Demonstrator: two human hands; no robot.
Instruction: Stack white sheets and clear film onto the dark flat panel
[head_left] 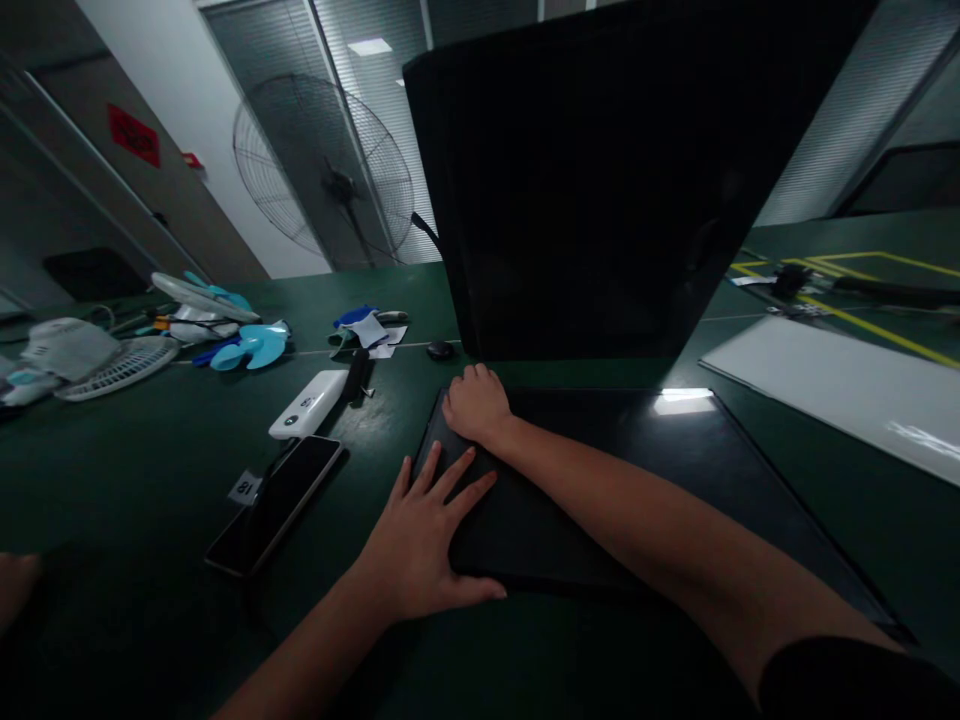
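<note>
A flat black screen panel [630,470] lies on the green table in front of me, its glossy face reflecting a light near the far edge. My left hand [427,545] rests on its near left corner with the fingers spread. Over at the far left corner, my right hand [478,405] presses down on the panel with its fingers curled in. Whatever may be under those fingers is hidden. Behind the panel a large black screen [585,200] stands upright, leaning slightly.
Left of the panel are a phone [281,505], a white device [309,405] and a black mouse [440,350]. Fan parts with blue blades [251,345] lie farther left. A white board [847,390] is at right. Another person's hand [16,585] shows at the left edge.
</note>
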